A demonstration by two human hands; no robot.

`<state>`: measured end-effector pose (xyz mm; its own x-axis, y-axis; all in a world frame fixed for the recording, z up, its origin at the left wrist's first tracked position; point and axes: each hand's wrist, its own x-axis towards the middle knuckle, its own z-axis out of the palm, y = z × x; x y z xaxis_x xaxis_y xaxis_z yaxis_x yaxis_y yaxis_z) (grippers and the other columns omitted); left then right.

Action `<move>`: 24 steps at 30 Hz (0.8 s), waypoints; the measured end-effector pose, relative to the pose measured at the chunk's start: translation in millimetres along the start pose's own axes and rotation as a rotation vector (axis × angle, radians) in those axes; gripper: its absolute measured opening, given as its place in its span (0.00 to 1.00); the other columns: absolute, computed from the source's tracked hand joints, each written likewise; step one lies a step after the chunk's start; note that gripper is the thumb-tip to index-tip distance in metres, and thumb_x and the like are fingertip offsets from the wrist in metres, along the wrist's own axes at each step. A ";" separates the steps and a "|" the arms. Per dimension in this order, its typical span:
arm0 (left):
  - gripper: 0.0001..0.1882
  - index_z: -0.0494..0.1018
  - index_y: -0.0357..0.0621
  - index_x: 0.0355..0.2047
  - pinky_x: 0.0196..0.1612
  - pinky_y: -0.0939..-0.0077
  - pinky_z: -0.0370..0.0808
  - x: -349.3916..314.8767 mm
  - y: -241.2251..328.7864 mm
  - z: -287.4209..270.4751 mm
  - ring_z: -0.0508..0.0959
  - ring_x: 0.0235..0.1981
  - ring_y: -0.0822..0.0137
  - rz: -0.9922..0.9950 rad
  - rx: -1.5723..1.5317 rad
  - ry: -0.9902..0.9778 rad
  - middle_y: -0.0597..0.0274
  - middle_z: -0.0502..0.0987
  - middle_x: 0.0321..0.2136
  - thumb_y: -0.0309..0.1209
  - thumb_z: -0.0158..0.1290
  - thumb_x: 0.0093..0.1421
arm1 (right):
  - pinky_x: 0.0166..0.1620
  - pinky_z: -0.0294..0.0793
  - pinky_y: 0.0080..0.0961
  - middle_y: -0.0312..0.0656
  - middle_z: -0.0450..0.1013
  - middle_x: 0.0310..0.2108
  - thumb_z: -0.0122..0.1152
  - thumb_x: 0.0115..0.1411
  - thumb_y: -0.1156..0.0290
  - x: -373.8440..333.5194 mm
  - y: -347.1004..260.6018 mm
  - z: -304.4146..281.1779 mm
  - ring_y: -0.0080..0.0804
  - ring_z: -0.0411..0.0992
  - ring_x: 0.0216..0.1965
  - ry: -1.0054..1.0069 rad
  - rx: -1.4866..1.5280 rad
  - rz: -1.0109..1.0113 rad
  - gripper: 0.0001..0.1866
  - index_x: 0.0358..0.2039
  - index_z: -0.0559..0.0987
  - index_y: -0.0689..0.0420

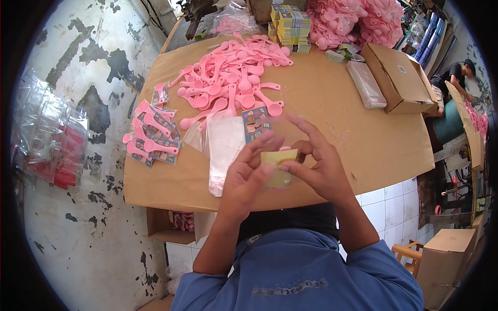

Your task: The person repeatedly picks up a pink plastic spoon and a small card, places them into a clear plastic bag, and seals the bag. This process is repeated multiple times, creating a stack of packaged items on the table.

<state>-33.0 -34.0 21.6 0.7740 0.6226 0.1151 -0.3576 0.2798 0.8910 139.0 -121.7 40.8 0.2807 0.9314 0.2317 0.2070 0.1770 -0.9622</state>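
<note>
Close to the table's front edge, both hands hold a small yellow card (pixel 280 157) from its two sides. A bit of pink shows at its upper edge, and its lower part looks pale and blurred. My left hand (pixel 248 168) is closed on the card's left side. Thumb and bent fingers of my right hand (pixel 322 168) pinch its right side. Beyond my left hand lies a stack of clear plastic bags (pixel 225 147). A blue printed card (pixel 255 123) lies beside the stack. Past these spreads a big heap of pink measuring spoons (pixel 228 72).
Packed spoons with printed cards (pixel 153 135) lie at the table's left. Bundled yellow cards (pixel 291 28) and bagged pink spoons (pixel 337 23) stand at the back. A cardboard box (pixel 397 78) and wrapped clear bags (pixel 365 84) sit at right. Another person (pixel 456 75) works far right.
</note>
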 end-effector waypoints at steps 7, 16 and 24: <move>0.26 0.62 0.33 0.66 0.43 0.75 0.83 -4.3 -3.5 10.0 0.82 0.50 0.63 -0.085 0.118 0.221 0.46 0.81 0.49 0.28 0.53 0.70 | 0.36 0.72 0.22 0.39 0.77 0.27 0.71 0.59 0.71 -9.1 10.2 -0.3 0.21 0.74 0.30 -0.071 0.052 0.094 0.38 0.68 0.64 0.56; 0.35 0.57 0.45 0.73 0.27 0.80 0.68 -14.4 -9.9 11.1 0.72 0.26 0.80 0.117 0.633 0.215 0.51 0.83 0.40 0.28 0.55 0.68 | 0.43 0.74 0.35 0.41 0.77 0.45 0.73 0.48 0.78 20.6 1.7 13.7 0.43 0.74 0.44 0.280 -0.685 -0.687 0.18 0.42 0.83 0.57; 0.34 0.55 0.32 0.71 0.51 0.81 0.73 -17.5 8.2 21.0 0.76 0.52 0.74 0.010 0.785 0.159 0.49 0.75 0.58 0.19 0.53 0.66 | 0.44 0.71 0.35 0.36 0.79 0.43 0.72 0.46 0.77 24.4 8.8 19.1 0.38 0.74 0.43 0.337 -0.840 -0.779 0.15 0.38 0.84 0.56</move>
<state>-38.5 -58.0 36.1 0.6676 0.7359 0.1135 0.1538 -0.2854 0.9460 129.8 -91.3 35.2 0.0134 0.5129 0.8583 0.9438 0.2770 -0.1802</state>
